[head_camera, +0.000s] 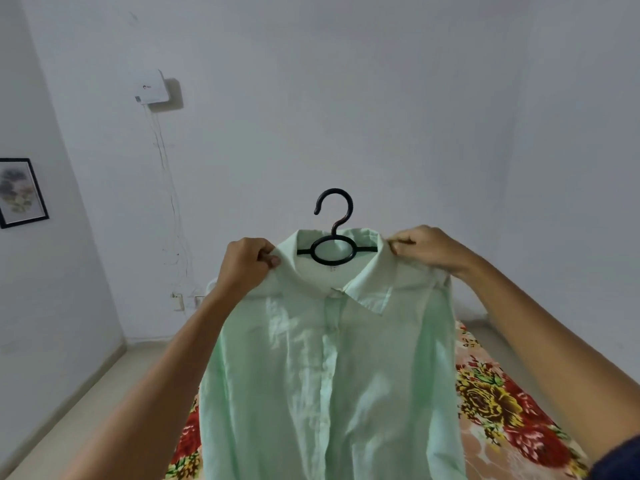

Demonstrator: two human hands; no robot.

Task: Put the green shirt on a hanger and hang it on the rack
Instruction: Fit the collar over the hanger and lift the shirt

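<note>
Both hands, left (246, 263) & right (426, 249), pinching crinkly green shirt (329, 375) shoulders w/ black plastic hanger (335, 237) inside.

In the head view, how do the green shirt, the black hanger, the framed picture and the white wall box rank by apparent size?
1. green shirt
2. black hanger, only partly visible
3. framed picture, similar to the hanger, so unsure
4. white wall box

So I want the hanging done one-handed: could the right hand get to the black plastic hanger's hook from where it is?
Probably yes. The hook stands bare above the pale green shirt collar, nothing around it, but the right hand must first release the shoulder it pinches.
</note>
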